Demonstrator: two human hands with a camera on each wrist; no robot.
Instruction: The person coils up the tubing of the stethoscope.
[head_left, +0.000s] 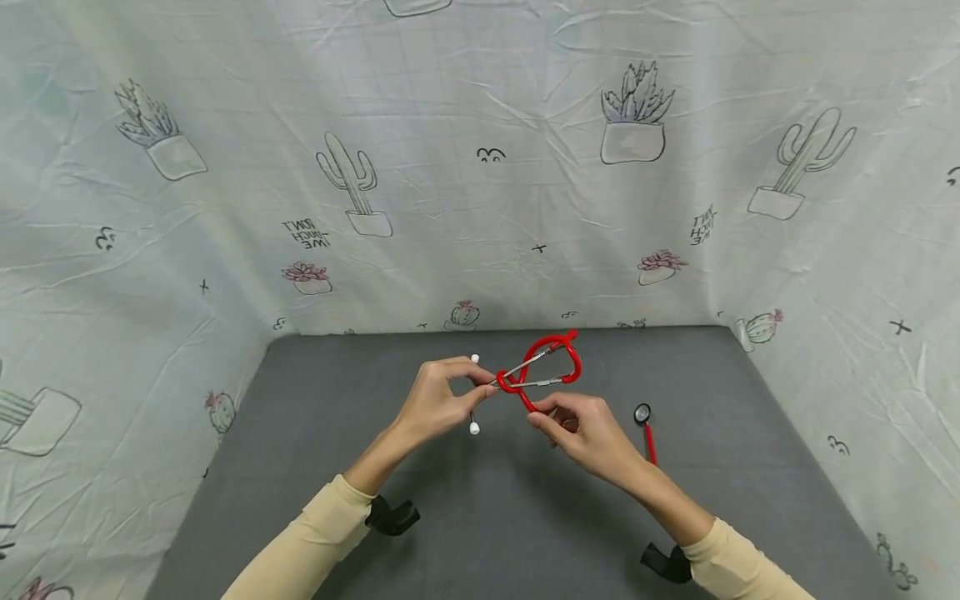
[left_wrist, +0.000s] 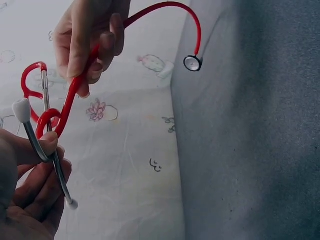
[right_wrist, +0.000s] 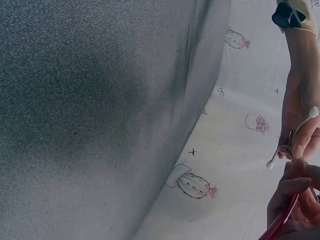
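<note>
A red stethoscope [head_left: 576,358] is held up above the grey table, its tubing looped round the two metal ear tubes. My left hand [head_left: 442,398] pinches the ear tubes close to the loop, and the white ear tips [head_left: 474,428] stick out on either side of the fingers. With thumb and fingers my right hand [head_left: 588,429] grips the red tubing just below the loop. From that hand the tube [left_wrist: 165,5] arcs away in the left wrist view to the round chest piece [left_wrist: 192,63]. In the head view the chest piece [head_left: 642,413] shows beyond my right wrist.
The grey table [head_left: 337,367] ends at a pale cloth backdrop [head_left: 420,275] printed with cacti and potted plants, which also rises on both sides. Black straps [head_left: 393,517] sit at both wrists by the cream sleeves [head_left: 330,521].
</note>
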